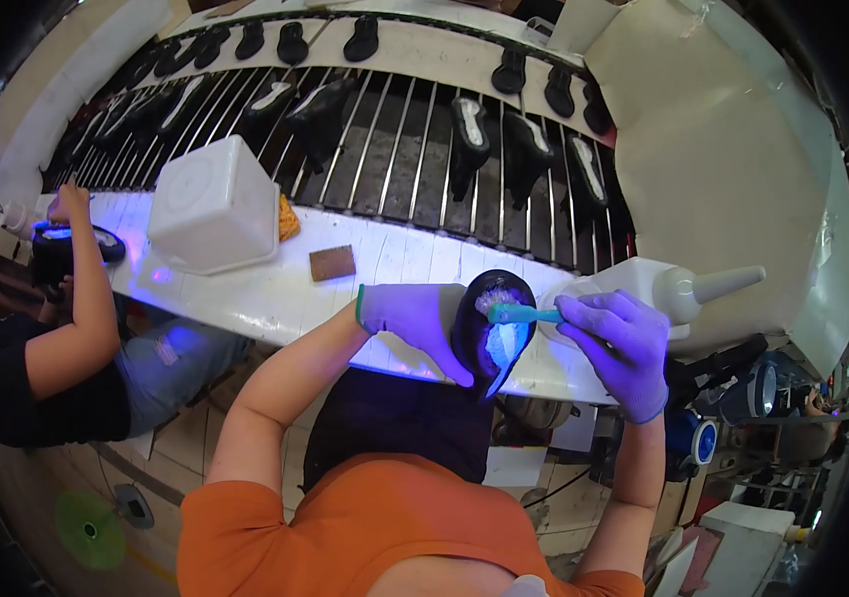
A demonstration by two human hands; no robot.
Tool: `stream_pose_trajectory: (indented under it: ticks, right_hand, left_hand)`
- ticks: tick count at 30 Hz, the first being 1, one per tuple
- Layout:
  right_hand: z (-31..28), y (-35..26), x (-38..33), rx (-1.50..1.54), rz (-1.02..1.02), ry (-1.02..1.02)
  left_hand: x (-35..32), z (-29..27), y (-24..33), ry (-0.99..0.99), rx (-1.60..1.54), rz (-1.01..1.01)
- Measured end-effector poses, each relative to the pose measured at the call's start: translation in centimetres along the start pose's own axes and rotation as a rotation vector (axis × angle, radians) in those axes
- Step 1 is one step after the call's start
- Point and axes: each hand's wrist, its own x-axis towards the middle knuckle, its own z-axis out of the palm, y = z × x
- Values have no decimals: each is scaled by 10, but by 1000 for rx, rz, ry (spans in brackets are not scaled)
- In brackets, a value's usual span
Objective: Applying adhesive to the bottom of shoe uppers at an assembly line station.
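Note:
My left hand (pixel 409 313), in a pale glove that looks violet under the light, grips a black shoe upper (pixel 465 333) by its side, with the underside turned up toward me. That underside (pixel 506 343) is whitish and glows blue. Between the fingers of my gloved right hand (pixel 625 343) is a small teal-handled brush (pixel 529 314). Its bristle end touches the underside close to the far end of the shoe. The bristles themselves are hard to make out.
A white plastic bottle (pixel 678 296) with a long nozzle lies at my right. On the white bench stand a white tub (pixel 210 209) and a brown block (pixel 332 264). Beyond, black shoe uppers (pixel 469 144) sit on a roller conveyor (pixel 370 149). A co-worker (pixel 56 338) works at left.

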Motion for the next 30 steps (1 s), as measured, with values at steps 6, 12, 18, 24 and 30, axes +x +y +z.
stream_pose_trajectory:
  ticks: [6, 12, 18, 24, 30]
  right_hand:
    - [-8, 16, 18, -143, -55, -23]
    - [-12, 22, 15, 61, 50, -243]
    - [-3, 24, 21, 94, 262, 77]
    - [-21, 10, 25, 143, 219, -269]
    - [-25, 35, -22, 386, 535, -139]
  left_hand:
    - [31, -27, -32, -196, -28, 144]
    - [43, -38, -42, -266, -111, 89]
    - [44, -33, -39, -217, -348, 99]
    - [56, -36, -69, -262, -94, 98]
    - [25, -42, -52, -54, -270, 118]
